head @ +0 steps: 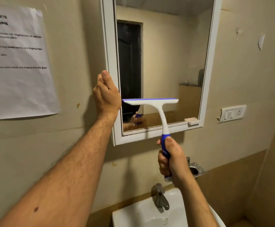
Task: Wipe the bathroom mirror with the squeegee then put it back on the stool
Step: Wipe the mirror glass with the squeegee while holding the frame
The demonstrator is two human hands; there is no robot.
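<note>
A white-framed mirror (166, 54) hangs on the beige wall ahead. My right hand (172, 161) grips the blue handle of a white and blue squeegee (151, 102). Its blade lies level against the lower part of the glass, spanning the left half. My left hand (106, 94) rests on the mirror frame's left edge, fingers curled around it. The stool is out of sight.
A white sink (133, 215) with a metal tap (160, 197) sits directly below. A metal holder (196, 169) is fixed to the wall behind my right hand. A printed paper sheet (17, 63) is taped at left. A switch plate (231, 113) is on the right wall.
</note>
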